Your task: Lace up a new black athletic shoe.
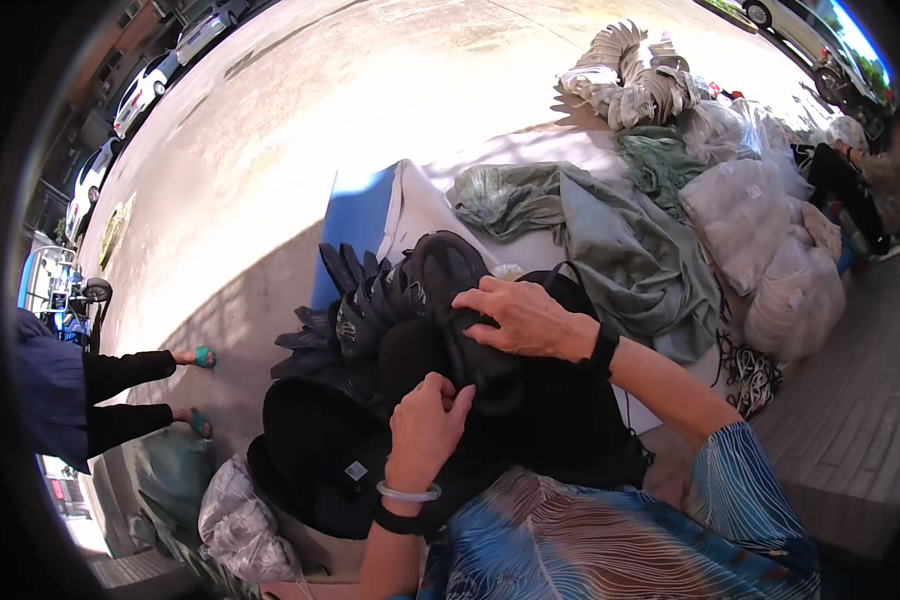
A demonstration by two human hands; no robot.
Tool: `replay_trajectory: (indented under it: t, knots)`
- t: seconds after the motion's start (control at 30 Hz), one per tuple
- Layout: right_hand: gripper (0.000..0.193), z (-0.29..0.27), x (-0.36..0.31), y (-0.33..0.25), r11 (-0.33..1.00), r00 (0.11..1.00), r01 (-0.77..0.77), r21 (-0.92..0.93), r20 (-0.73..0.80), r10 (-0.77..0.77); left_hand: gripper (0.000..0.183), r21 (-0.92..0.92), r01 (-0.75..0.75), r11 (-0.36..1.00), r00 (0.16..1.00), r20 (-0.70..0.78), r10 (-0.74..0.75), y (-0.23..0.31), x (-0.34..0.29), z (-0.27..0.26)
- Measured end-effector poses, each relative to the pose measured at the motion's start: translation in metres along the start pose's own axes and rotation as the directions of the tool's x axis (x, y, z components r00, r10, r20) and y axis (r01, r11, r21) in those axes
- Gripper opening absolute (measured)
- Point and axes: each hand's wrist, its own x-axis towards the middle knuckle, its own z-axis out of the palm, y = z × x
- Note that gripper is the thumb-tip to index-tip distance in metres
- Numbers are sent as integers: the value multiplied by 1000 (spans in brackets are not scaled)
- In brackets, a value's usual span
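Note:
My left hand [428, 425] pinches a fold of black fabric [560, 420] low in the middle of the head view; a pale bangle and a black band sit on that wrist. My right hand [523, 315] lies on top of a black shoe upper [440, 270] and grips it, a black band on the wrist. The upper belongs to a heap of black shoe uppers [360, 310] stacked just left of my hands. A black bag [315, 465] sits below the heap, against my left forearm.
A white and blue table [365, 215] carries green-grey cloth [620, 245]. Clear plastic sacks [770, 240] and a pile of pale straps [630, 75] lie at the right. A person's legs in green sandals [145, 390] reach in from the left. Another person [860, 180] sits far right. Cars [140, 90] line the street.

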Motion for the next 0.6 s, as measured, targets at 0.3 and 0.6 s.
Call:
replay_trajectory:
  t: [0.3,0.6]
  knots:
    - [37,3,-4,1,999,997,47,3,-65,-47,20,186,-87,979,996,-16,91,-8,-9,21]
    - [35,6,2,0,999,995,52,9,-81,-51,12,-2,-212,977,972,99,211,-9,-27,15]
